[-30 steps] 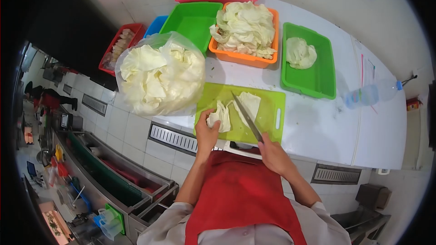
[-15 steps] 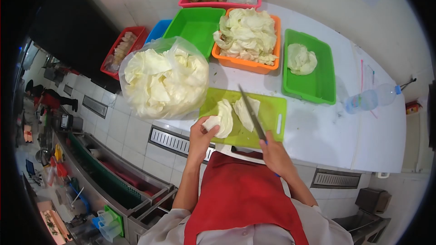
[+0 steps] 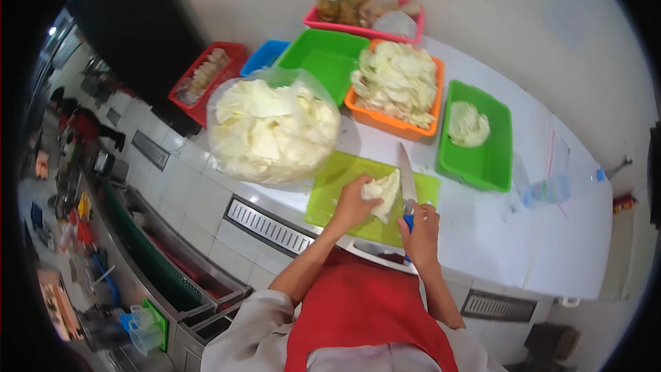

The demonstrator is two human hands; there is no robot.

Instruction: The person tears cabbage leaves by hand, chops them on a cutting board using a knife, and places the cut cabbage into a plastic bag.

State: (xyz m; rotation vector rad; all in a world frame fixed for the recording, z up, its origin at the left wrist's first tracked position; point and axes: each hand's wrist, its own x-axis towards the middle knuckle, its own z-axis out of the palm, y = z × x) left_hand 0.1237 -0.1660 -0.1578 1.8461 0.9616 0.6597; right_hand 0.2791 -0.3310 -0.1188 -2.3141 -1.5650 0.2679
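Observation:
My left hand [image 3: 355, 204] is closed on a pale cabbage piece [image 3: 384, 194] over the lime-green cutting board [image 3: 330, 193]. My right hand [image 3: 421, 235] grips a knife [image 3: 406, 178] by its blue handle. The blade points away from me, just right of the cabbage piece, and I cannot tell whether they touch. Left of the board, a clear plastic bag [image 3: 217, 131] bulges with cabbage leaves [image 3: 272, 138]. Behind the board, an orange basin [image 3: 385, 124] is heaped with more leaves [image 3: 399, 79].
A green basin [image 3: 506, 145] holding one cabbage piece [image 3: 469, 125] stands right, near a plastic bottle [image 3: 551, 191]. Another green basin [image 3: 330, 58], a blue one [image 3: 265, 56], a pink tray [image 3: 344, 25] and a red tray [image 3: 231, 55] stand behind. Far left, a person [image 3: 82, 124].
My left hand has moved right, from one cabbage piece to the cabbage beside the knife. The piece it held before no longer shows on the board. The camera view has shifted.

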